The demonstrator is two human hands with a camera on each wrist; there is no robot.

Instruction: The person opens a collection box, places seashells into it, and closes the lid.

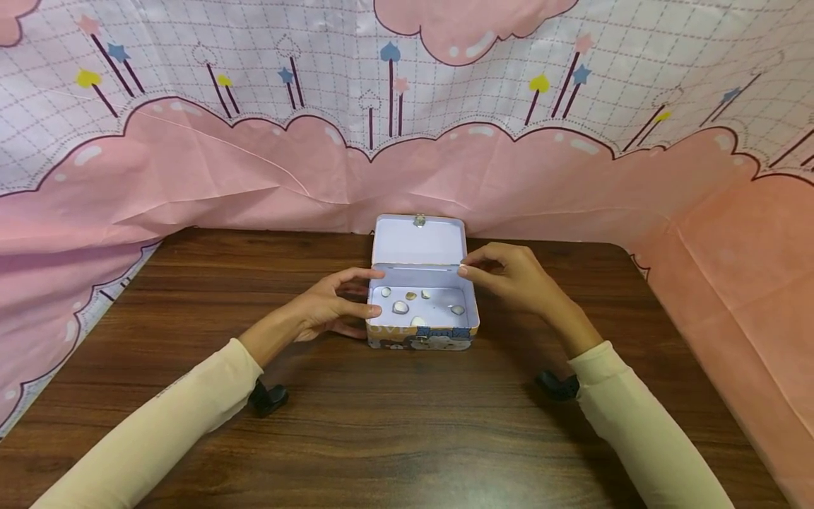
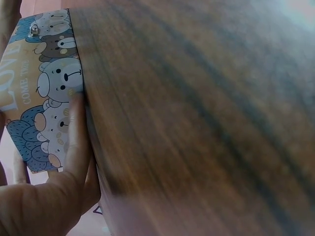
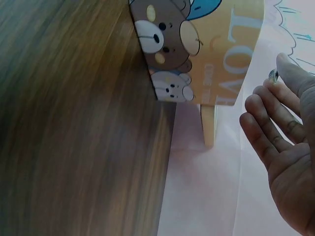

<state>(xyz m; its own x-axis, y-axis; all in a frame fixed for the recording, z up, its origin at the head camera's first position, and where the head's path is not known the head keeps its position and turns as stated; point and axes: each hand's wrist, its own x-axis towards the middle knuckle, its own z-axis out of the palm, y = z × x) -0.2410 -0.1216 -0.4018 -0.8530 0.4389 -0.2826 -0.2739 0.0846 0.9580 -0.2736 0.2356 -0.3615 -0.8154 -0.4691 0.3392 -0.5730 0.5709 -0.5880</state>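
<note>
Centrally, open tin (image 1: pixel 422 332), left hand (image 1: pixel 324 309) gripping its side, right hand (image 1: pixel 509 277) seemingly pinching the rim.

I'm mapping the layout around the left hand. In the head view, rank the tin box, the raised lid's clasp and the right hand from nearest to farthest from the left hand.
1. tin box: the left hand holds its left side.
2. clasp: at the top edge of the raised lid, behind and right of the hand.
3. right hand: across the box, at the lid's right corner.
</note>
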